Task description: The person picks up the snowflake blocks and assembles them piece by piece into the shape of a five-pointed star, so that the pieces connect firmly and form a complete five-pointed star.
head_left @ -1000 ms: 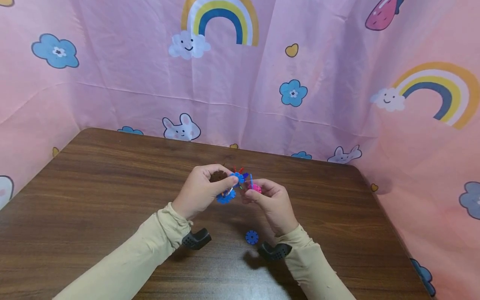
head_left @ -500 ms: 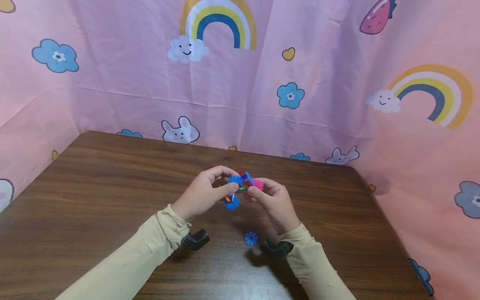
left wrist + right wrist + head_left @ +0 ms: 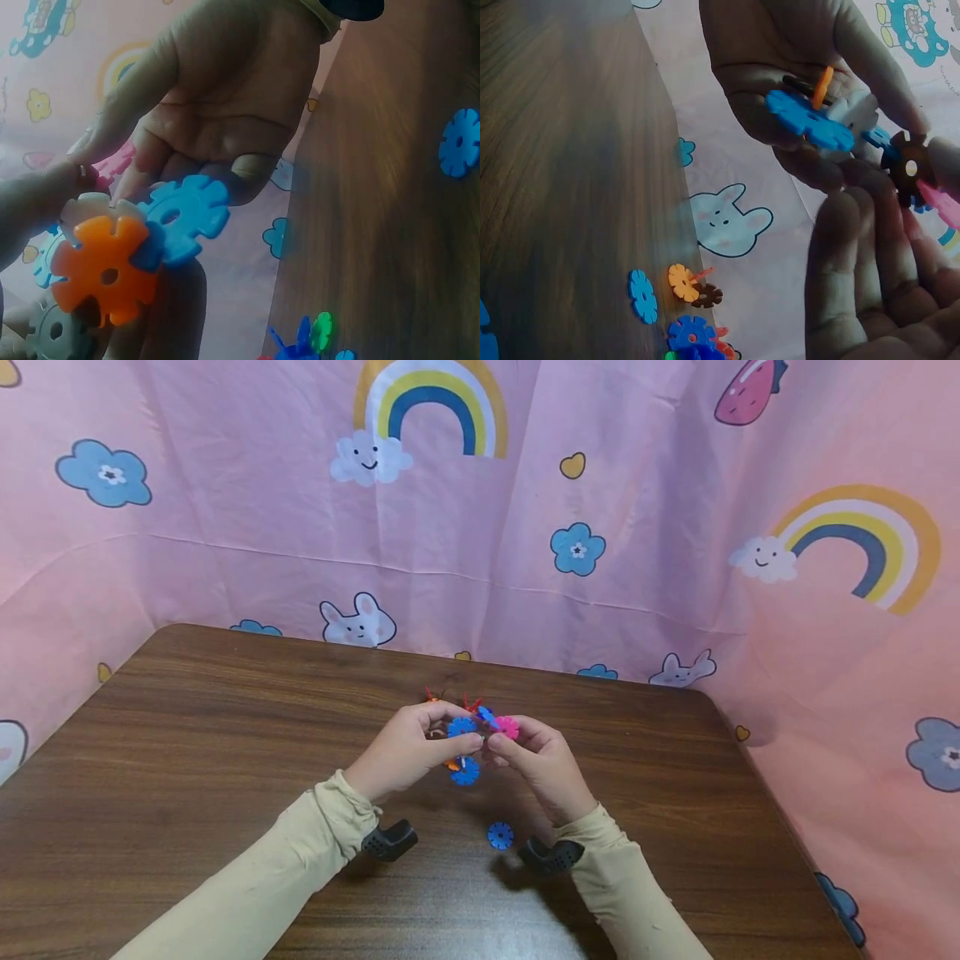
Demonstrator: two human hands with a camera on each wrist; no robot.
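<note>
Between the two hands is a cluster of notched plastic discs joined at the slots. My left hand [image 3: 408, 750] holds its left part, with a blue disc [image 3: 184, 219], an orange disc [image 3: 105, 270] and a whitish disc [image 3: 94, 214] showing. My right hand [image 3: 547, 768] pinches the pink disc [image 3: 507, 727] at the other end. A brown disc [image 3: 910, 166] sits beside the pink one in the right wrist view. Both thumbs are close together, and the fingers hide part of the joins. Another blue disc [image 3: 465, 771] of the cluster hangs below the left thumb.
A loose blue disc [image 3: 500, 836] lies on the brown wooden table [image 3: 262, 718], nearer than the hands. Past the hands lie more discs, among them an orange disc [image 3: 682, 283], a light blue disc [image 3: 643, 296] and a dark blue disc [image 3: 692, 334]. A patterned pink cloth [image 3: 480, 552] hangs behind.
The hands have drawn nearer each other, thumb tips almost meeting. The cluster has turned, its lower blue disc moving down and right, and the blue disc beside the pink one now leans left.
</note>
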